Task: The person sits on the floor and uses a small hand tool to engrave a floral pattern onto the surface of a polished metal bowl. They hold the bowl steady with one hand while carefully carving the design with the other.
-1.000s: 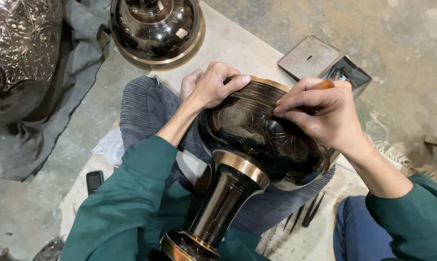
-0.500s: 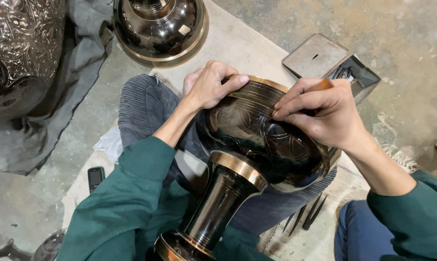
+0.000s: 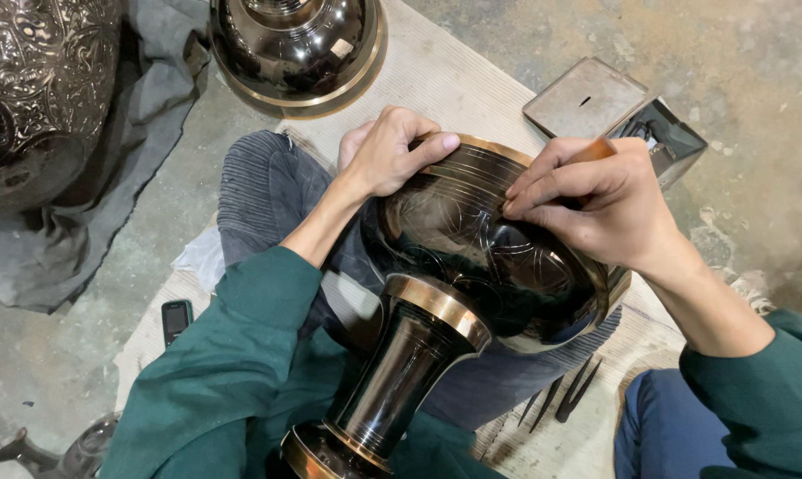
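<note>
Two big pieces of metalware frame the scene up top: an embossed dark vessel (image 3: 37, 98) sits on a grey cloth (image 3: 108, 213) at the upper left, and a glossy dark bowl-shaped piece with a brass rim (image 3: 294, 53) stands on the ribbed mat (image 3: 472, 80) just beyond the knees. Centre stage, the polished dark vase (image 3: 472, 266) lies tilted across the person's lap, its round body up against the hands and its brass-ringed neck and flared foot pointing down toward the camera. Faint engraved lines curve across its shiny belly.

Left hand (image 3: 388, 155) now: it lies over the vase's upper edge, fingers curled and close together, thumb stretched along the brass rim, steadying the piece. Right hand (image 3: 601, 204) comes in from the other side, fingers bunched tight, pinching a slim tool with an orange-brown handle (image 3: 593, 151); the tip is hidden under the fingertips, which are pressed down on the vase's surface.

Behind the right hand, a small grey metal box (image 3: 596, 102) rests on the concrete floor with a darker open container just beside it. Several thin dark tools (image 3: 561, 399) lie on the mat under the vase, near the right knee. Off to the left, a small dark phone (image 3: 176, 318) lies by the left elbow.
</note>
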